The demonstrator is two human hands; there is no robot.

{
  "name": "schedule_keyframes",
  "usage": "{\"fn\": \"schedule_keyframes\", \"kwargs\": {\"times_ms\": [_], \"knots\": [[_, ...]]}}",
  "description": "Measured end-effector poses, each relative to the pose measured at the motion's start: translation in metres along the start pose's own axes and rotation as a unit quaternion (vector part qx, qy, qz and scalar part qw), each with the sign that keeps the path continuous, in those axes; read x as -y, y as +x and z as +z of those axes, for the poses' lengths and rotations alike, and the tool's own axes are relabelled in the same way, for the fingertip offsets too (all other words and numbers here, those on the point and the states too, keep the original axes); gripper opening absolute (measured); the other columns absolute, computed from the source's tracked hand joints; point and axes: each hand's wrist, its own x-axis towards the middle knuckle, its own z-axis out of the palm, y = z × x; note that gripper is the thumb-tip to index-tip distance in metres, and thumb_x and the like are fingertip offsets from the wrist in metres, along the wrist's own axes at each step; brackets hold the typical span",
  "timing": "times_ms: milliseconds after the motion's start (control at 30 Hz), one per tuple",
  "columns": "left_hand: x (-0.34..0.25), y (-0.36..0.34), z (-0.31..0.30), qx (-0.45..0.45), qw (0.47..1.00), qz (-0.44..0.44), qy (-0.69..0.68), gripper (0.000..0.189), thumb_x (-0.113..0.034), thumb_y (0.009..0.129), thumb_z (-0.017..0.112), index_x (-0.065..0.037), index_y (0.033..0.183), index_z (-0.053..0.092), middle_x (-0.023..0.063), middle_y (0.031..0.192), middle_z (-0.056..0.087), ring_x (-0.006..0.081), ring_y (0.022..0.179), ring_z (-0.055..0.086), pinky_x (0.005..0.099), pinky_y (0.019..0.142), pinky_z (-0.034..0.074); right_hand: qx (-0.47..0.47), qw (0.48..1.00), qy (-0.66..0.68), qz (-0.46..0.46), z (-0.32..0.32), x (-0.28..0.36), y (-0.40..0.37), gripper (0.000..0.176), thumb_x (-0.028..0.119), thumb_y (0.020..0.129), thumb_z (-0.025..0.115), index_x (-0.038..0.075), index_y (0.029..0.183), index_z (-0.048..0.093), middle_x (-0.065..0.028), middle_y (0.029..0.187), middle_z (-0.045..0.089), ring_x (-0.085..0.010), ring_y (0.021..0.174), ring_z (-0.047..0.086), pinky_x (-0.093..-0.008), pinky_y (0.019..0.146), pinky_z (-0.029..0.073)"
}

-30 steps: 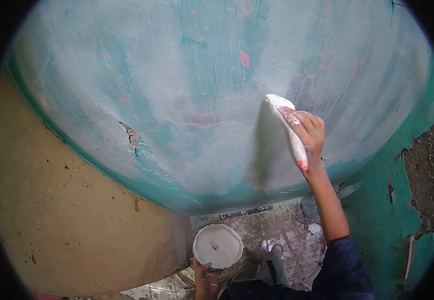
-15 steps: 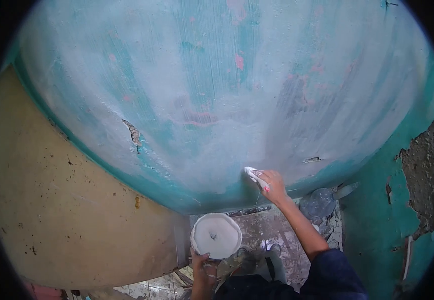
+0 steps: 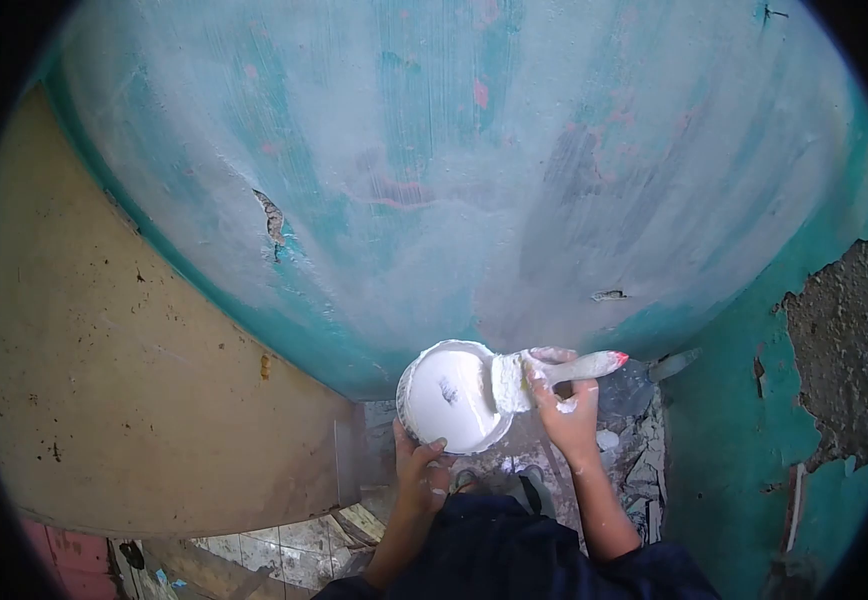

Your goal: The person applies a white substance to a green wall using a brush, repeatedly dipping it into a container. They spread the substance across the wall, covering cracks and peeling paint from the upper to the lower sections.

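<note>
In the head view, the right hand (image 3: 566, 412) is clenched around a paintbrush (image 3: 581, 369), gripping it near where the handle meets the bristles. The handle points toward 3 o'clock and ends in a red tip. The bristles, heavy with white paint, point toward 9 o'clock and rest over the rim of a round tub (image 3: 449, 398). White smears cover the knuckles and fingers of this hand.

The tub sits just below the middle of the picture and is full of white paint, with a small dark mark on the paint surface. The left hand (image 3: 420, 472) grasps it from 6 o'clock, the thumb hooked up on the near rim and the fingers under the base, probably cupping it, though they are hidden. Both forearms run down into dark blue sleeves (image 3: 514, 560) at 6 o'clock.

Behind the tub, from 10 to 2 o'clock, spreads a teal wall (image 3: 454, 160) streaked with thin white coating and pink specks. A short crack (image 3: 273, 218) shows at 10 o'clock from the tub. At 9 o'clock stands a stained yellow wall (image 3: 124, 380). At 3 o'clock a patch of bare rough plaster (image 3: 839, 350) shows where the teal paint has peeled. Rubble (image 3: 639, 450) lies on the floor just right of the right wrist, and pale tiles (image 3: 274, 550) show at 7 o'clock.
</note>
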Motion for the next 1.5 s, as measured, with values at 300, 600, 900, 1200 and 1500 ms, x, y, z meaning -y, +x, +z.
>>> {"fn": "schedule_keyframes", "kwargs": {"times_ms": [300,600,900,1200,1500], "knots": [[0.015,-0.008,0.005,0.049,0.998,-0.009,-0.034,0.080,0.006,0.072,0.062,-0.008,0.143,0.026,0.0142,0.133,0.044,0.0277,0.124,0.047,0.0423,0.104,0.042,0.015,0.959,-0.261,-0.113,-0.001,0.004,-0.015,0.031,0.009,0.074,0.074,0.001,0.103,0.068,-0.0125,0.088,0.070,-0.0193,0.069,0.065,-0.0303,0.063,0.050],[0.020,-0.014,0.012,0.043,0.999,0.019,-0.024,0.084,0.008,0.072,0.063,-0.008,0.145,0.024,0.0131,0.138,0.042,0.0256,0.131,0.041,0.0413,0.112,0.033,0.005,0.984,-0.171,-0.057,-0.005,-0.008,-0.011,0.029,0.010,0.077,0.071,0.001,0.104,0.066,-0.0122,0.093,0.068,-0.0240,0.080,0.067,-0.0367,0.071,0.052],[0.020,-0.010,0.020,0.058,0.998,-0.005,-0.038,0.085,0.006,0.072,0.062,-0.009,0.146,0.023,0.0131,0.138,0.041,0.0267,0.131,0.041,0.0411,0.111,0.034,-0.105,0.920,0.330,0.184,-0.031,-0.061,-0.014,0.029,0.014,0.097,0.058,-0.001,0.121,0.055,-0.0093,0.117,0.063,-0.0175,0.110,0.060,-0.0343,0.092,0.049],[0.050,0.015,0.039,0.072,0.995,-0.074,-0.016,0.086,0.003,0.068,0.062,-0.010,0.145,0.024,0.0151,0.136,0.042,0.0286,0.129,0.043,0.0432,0.108,0.038,-0.208,0.875,0.372,0.232,-0.054,-0.095,-0.014,0.031,0.018,0.097,0.057,0.003,0.124,0.055,-0.0076,0.119,0.063,-0.0193,0.110,0.061,-0.0358,0.092,0.052],[0.077,0.045,0.081,0.068,0.991,-0.107,0.044,0.084,0.004,0.069,0.062,-0.010,0.142,0.025,0.0132,0.130,0.045,0.0263,0.122,0.049,0.0411,0.101,0.045,-0.234,0.883,0.355,0.200,-0.099,-0.120,0.025,0.031,0.017,0.098,0.057,-0.002,0.122,0.055,-0.0088,0.118,0.062,-0.0189,0.109,0.060,-0.0343,0.097,0.046]]}}
